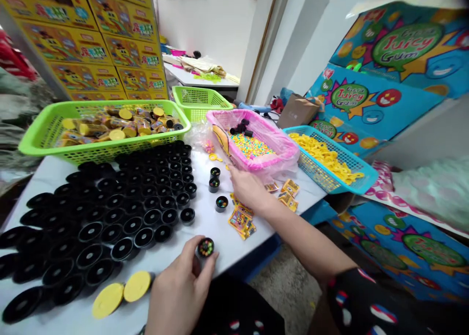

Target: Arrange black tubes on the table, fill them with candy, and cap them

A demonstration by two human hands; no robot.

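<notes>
Black plastic canister (205, 248), packed with multicoloured candy beads, stands at lower centre of the frame, pinched between the thumb and fingers of the left hand (179, 293). Right hand (249, 188), fingers pressed together, rests mid-frame just below a pink-lined tray (266, 129) of pastel beads (251, 146), near small yellow packets (242, 222). Three more bead-filled canisters (222, 204) stand near that hand on the white table (47, 181). Rows of empty black canisters (132, 208) cover the table's left side, with yellow lids (137, 286) at lower left.
</notes>
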